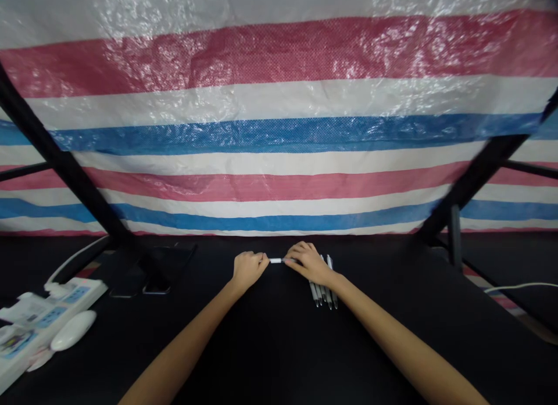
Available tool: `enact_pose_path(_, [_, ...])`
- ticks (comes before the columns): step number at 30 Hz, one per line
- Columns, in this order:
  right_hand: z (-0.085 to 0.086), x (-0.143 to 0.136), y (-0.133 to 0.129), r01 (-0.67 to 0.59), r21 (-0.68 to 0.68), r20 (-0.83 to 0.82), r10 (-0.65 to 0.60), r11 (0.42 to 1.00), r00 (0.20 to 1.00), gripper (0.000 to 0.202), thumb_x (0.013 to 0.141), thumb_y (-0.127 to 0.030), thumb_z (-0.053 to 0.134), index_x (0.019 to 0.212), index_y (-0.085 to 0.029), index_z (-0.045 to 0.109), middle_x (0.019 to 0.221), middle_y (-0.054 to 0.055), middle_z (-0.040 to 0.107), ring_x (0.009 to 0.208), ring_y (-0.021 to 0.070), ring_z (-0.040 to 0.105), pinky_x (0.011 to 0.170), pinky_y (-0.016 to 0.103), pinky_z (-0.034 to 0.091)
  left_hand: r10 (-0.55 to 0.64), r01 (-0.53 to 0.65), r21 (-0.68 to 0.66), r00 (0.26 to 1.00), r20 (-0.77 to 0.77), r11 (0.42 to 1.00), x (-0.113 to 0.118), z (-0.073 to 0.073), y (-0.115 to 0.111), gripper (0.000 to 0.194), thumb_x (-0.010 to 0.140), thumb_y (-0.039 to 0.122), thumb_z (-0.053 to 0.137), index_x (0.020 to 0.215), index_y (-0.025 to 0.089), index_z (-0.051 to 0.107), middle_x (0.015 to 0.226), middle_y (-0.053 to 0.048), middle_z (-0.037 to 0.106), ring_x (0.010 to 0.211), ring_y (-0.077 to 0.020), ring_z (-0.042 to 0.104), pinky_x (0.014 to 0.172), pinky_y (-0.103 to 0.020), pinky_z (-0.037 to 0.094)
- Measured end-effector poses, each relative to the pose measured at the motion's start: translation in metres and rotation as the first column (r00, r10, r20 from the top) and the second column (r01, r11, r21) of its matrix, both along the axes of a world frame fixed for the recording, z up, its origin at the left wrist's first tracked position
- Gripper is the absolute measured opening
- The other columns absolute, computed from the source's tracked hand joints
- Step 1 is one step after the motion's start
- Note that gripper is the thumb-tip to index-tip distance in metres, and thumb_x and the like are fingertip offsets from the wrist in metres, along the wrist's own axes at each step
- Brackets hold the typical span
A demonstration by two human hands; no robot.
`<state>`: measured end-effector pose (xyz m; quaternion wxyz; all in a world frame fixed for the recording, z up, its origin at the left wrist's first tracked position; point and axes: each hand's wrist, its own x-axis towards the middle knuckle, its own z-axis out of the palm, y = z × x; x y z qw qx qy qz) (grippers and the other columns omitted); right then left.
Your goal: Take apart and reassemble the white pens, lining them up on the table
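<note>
A slim pen (275, 260) with a white middle lies level between my two hands, just above or on the black tabletop. My left hand (249, 268) is closed with its thumb and fingers around the pen's left end. The fingers of my right hand (307, 262) pinch the other end. Under and beside my right hand and wrist lies a row of several grey-and-white pens (325, 294), their dark tips pointing toward me. My right hand covers part of these pens.
On the left stand a white power strip (65, 306) with plugs and a white computer mouse (74, 330). A dark, flat, glossy object (168, 265) lies near the left black post (82, 172). Another black post (475, 178) rises at right. A striped plastic sheet (279, 132) hangs behind the table.
</note>
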<state>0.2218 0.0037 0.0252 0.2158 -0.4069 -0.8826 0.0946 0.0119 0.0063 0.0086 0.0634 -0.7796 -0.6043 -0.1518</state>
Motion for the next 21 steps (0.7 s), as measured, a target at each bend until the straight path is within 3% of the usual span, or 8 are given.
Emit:
enact_pose_path(9, [-0.002,-0.002,-0.002,0.029,0.052,-0.063,-0.026,0.998,0.998,0.007,0.084,-0.027,0.057,0.083,-0.021,0.061,0.084,0.003,0.065,0.088,0.0202,0.051,0.079,0.033,0.031,-0.04,0.039,0.015,0.999,0.034,0.999,-0.001,-0.001,0.0,0.041,0.089,0.032,0.034,0.068,0.017,0.066,0.064,-0.007,0.064,0.064,-0.0172,0.06,0.06,-0.026,0.036])
enact_pose_path(15, [-0.014,0.0,-0.001,0.162,0.038,-0.149,-0.155,0.986,0.977,0.004,0.079,-0.017,0.061,0.081,-0.02,0.059,0.083,0.002,0.065,0.086,0.0201,0.052,0.079,0.033,0.033,-0.254,0.27,-0.031,0.935,0.249,0.962,-0.005,-0.003,0.003,0.028,0.084,0.044,0.05,0.096,0.02,0.056,0.065,0.003,0.059,0.06,-0.0131,0.057,0.058,-0.022,0.037])
enact_pose_path(18, [-0.018,0.002,-0.001,0.186,0.047,-0.154,-0.177,0.981,0.972,0.005,0.079,-0.018,0.061,0.083,-0.02,0.059,0.084,0.002,0.066,0.086,0.0202,0.052,0.079,0.033,0.033,-0.382,0.397,-0.001,0.884,0.269,0.918,-0.006,-0.004,0.005,0.019,0.087,0.038,0.048,0.088,0.021,0.055,0.074,0.003,0.059,0.064,-0.0118,0.056,0.062,-0.022,0.039])
enact_pose_path(21, [-0.021,0.003,-0.001,0.184,0.09,-0.133,-0.171,0.979,0.976,0.005,0.081,-0.023,0.061,0.084,-0.02,0.058,0.085,0.003,0.065,0.086,0.0202,0.051,0.078,0.033,0.033,-0.44,0.438,0.068,0.859,0.262,0.896,-0.006,-0.005,0.007,0.021,0.09,0.037,0.045,0.082,0.02,0.055,0.078,0.001,0.058,0.071,-0.0131,0.056,0.068,-0.024,0.04])
